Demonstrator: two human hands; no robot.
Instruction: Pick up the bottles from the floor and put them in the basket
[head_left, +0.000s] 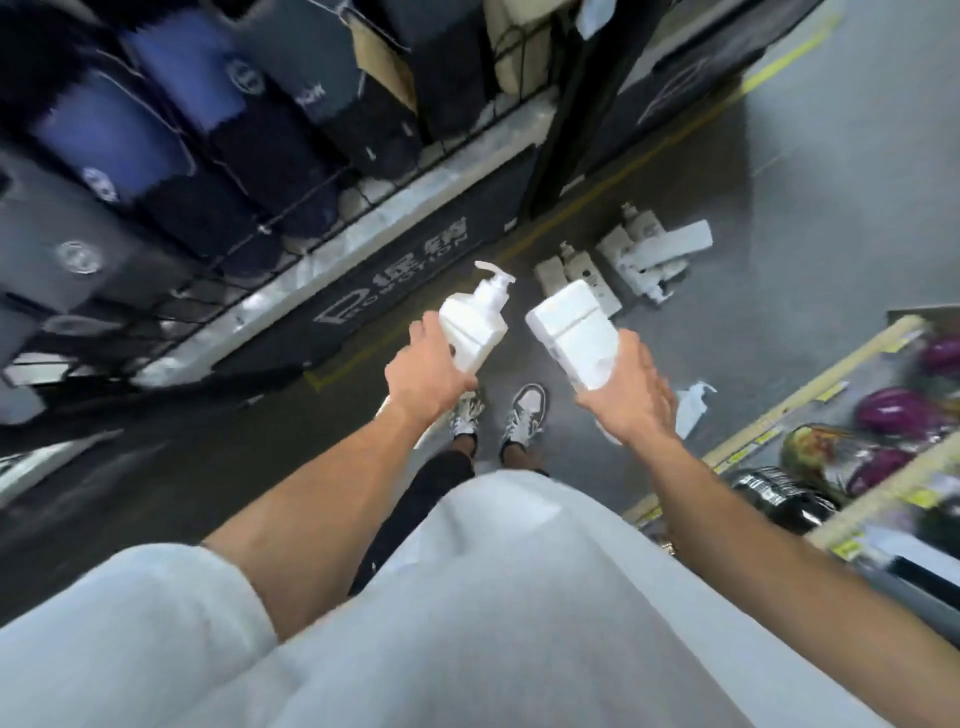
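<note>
Arms: both reach forward from my pale shirt, level with each other, so each load stays in the camera's view.
Left hand (431, 364): grip clamped on the lower body of the left bottle (475, 325). The pump head points up and away, and I take it that holding it low keeps the nozzle free.
Right hand (631, 397): grip clamped round the right bottle (571, 332), fingers wrapped under it. The flat end faces away from me and its pump is hidden.
Shoes (524, 415): planted on the floor (831, 182) just below the two hands.
Stray bottle (693, 402): lying on its side near my right foot, just beyond the right hand, not yet picked up.
Bottles on the floor (639, 254): a white cluster further ahead, some upright and some tipped, touching one another. I cannot count them through the blur.
Shelf (810, 395): to my right, holding purple rounded goods (883, 410) and a dark item.
Wire rack (311, 234): to my left, packed with dark and blue bags (171, 88) standing side by side.
Basket: none plainly in view, and I cannot tell whether the rack is meant.
Stage, as I judge it: two bottles lifted and carried, several left below.
</note>
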